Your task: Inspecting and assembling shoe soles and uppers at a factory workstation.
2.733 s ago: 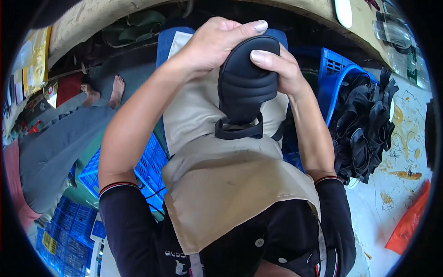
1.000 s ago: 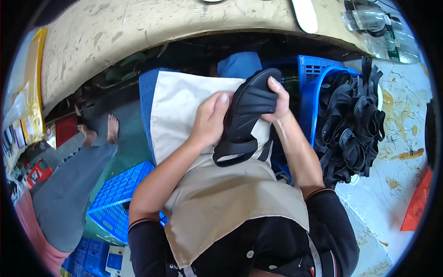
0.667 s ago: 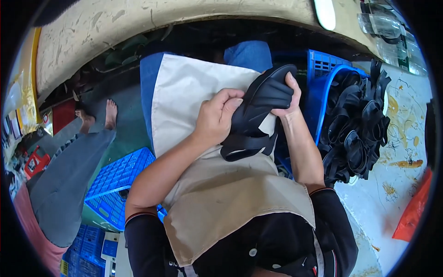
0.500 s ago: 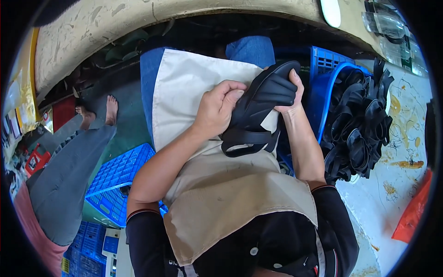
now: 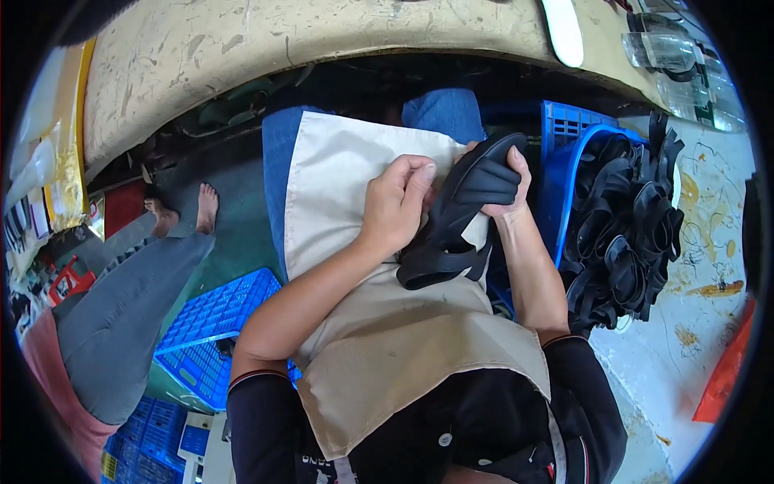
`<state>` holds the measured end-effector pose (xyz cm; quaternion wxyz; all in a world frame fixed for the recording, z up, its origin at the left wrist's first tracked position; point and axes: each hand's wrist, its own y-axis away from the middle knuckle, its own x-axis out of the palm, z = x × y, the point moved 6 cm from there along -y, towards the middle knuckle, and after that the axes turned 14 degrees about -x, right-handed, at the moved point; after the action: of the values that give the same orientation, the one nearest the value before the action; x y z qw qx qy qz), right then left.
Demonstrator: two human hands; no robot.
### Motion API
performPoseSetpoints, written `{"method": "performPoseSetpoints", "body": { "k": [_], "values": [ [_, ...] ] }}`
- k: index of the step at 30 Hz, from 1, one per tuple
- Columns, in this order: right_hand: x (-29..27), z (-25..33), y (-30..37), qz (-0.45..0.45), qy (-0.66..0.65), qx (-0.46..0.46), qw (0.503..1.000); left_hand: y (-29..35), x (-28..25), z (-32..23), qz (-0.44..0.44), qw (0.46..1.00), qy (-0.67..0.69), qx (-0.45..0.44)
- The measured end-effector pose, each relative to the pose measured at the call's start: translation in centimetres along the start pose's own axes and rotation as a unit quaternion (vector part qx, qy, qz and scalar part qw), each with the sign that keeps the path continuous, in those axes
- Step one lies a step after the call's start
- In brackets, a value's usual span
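Observation:
A black open-toed sandal (image 5: 459, 206) with pleated straps is held over my lap, its toe end pointing up and to the right. My right hand (image 5: 514, 181) grips it by the toe end, thumb over the top and the other fingers hidden behind the sole. Close beside the sandal's left edge is my left hand (image 5: 401, 198), thumb pressed against a curled index finger. Whatever that pinch may hold is too small to see. A beige apron (image 5: 339, 185) covers my lap beneath both hands.
At my right stands a blue basket (image 5: 556, 173) beside a heap of black sandals (image 5: 617, 234). A worn workbench (image 5: 242, 60) runs across the front. Another blue crate (image 5: 214, 331) sits on the floor to the left, near another person's leg (image 5: 129, 298).
The whole view has shifted slightly, so the bench and lap sit lower in the picture. My right hand keeps its grip on the sandal; my left hand stays pinched beside its edge.

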<state>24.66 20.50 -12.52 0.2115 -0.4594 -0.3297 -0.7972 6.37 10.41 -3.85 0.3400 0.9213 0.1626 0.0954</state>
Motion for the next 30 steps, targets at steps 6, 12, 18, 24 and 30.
{"method": "performPoseSetpoints", "body": {
  "k": [6,12,18,24,30],
  "values": [
    [1.8,0.1,-0.5,-0.025,0.013,0.007,1.0,-0.2,0.5,-2.1,-0.014,0.989,-0.136,0.055],
    [2.4,-0.1,-1.1,-0.023,0.019,0.014,0.999,-2.4,1.1,-0.1,0.078,0.995,0.007,0.056],
    [6.2,0.2,-1.4,-0.027,0.127,-0.024,0.991,-1.5,1.4,0.1,0.077,0.993,0.062,0.065],
    [12.3,-0.6,-1.7,0.018,0.287,-0.04,0.957,-0.1,-0.4,1.6,0.009,0.992,0.049,0.118],
    [15.0,-1.0,-2.2,0.044,0.365,-0.041,0.929,-0.3,-2.9,-0.8,-0.069,0.989,-0.07,0.114]
  ]
}}
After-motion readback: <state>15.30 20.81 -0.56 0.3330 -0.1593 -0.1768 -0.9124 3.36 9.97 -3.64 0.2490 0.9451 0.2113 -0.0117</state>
